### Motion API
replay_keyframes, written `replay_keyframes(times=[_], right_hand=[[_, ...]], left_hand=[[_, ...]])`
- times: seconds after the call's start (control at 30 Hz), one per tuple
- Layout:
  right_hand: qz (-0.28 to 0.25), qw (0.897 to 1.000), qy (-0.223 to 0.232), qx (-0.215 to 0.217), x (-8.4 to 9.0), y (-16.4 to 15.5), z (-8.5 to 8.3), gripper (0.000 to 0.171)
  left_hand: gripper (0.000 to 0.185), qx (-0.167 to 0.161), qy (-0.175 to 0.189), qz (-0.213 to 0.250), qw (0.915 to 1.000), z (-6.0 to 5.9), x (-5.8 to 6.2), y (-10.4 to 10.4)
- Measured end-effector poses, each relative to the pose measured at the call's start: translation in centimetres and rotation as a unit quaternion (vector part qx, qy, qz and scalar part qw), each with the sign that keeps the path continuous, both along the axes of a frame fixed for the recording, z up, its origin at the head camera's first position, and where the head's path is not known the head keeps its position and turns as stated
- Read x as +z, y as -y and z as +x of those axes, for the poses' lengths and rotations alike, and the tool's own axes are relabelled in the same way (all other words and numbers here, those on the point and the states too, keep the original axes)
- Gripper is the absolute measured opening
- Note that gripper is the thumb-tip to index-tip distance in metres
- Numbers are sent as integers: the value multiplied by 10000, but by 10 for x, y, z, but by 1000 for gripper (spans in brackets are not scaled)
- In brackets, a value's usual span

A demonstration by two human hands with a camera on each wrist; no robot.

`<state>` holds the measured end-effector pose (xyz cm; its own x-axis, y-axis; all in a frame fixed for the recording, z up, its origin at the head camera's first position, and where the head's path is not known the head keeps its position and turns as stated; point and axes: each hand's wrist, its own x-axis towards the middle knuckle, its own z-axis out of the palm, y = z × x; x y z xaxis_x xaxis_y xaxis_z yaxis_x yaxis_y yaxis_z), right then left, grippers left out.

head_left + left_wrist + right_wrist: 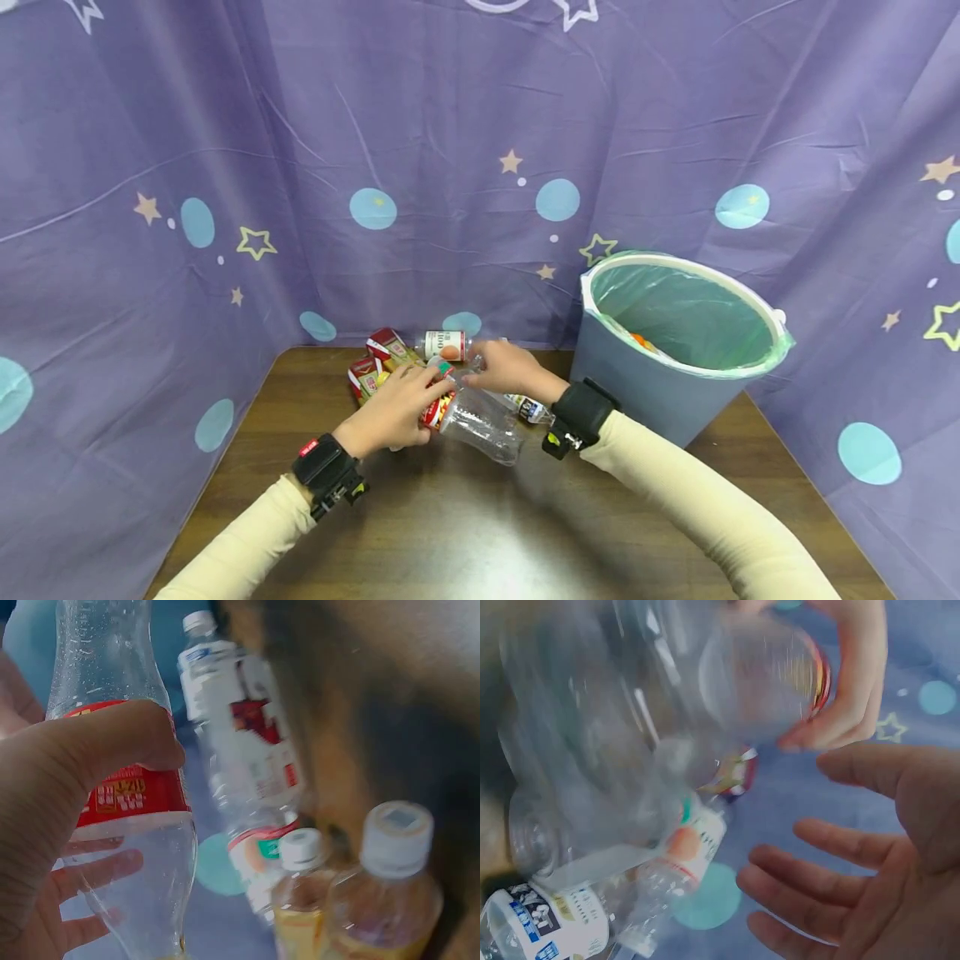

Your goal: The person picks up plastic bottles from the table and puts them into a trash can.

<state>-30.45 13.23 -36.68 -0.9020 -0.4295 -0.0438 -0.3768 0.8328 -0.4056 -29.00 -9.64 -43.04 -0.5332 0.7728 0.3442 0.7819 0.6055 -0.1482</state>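
Note:
My left hand [401, 408] grips a clear plastic bottle [480, 427] with a red label. In the left wrist view the thumb lies across that red label [139, 796] and the fingers show through the clear wall behind. My right hand [517, 371] is just right of the bottle's upper side; in the right wrist view its fingers [817, 889] are spread, with nothing between them. Behind the held bottle lies a bottle with a peach-pictured label [445, 344]. Another clear bottle with a dark and white label [529, 409] lies below my right hand.
A grey-blue bin [637, 383] with a green liner stands at the right of the wooden table [450, 533]. Red and yellow packages [366, 375] lie left of the bottles. White-capped bottles [390, 892] show close by. A purple curtain [450, 125] hangs behind.

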Motion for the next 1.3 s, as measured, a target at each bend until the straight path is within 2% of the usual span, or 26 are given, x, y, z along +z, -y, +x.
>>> replay_keyframes(times=[0.1,0.2,0.4,0.57,0.8,0.93,1.2,1.3], right_hand=[[-262,9985,278,391,10,-3,7,32],[-229,9973,303,632,20,-6,15,42],[415,9972,-316,529,34,-9,26,72],[801,9923,-818,480,42,-13,32,80],[1297,9838,-1155,442,58,-20,36,73],[1693,9760,-1277,487,73,-23,36,67],[2347,9543,-1721,681,113,-37,40,66],[2450,9515,-1735,666,129,-46,42,66]], left_hand=[[82,111,-123,192,9997,-1,12,1],[81,125,-211,420,9988,-2,24,0],[80,76,-425,788,9960,-4,43,-8],[79,15,-517,918,9944,-3,54,-15],[81,-16,-529,1109,9924,0,63,-27],[82,93,-483,1137,9923,2,65,-28],[83,338,-693,1382,9874,-1,67,-13],[81,452,-730,1459,9856,-3,66,-5]])
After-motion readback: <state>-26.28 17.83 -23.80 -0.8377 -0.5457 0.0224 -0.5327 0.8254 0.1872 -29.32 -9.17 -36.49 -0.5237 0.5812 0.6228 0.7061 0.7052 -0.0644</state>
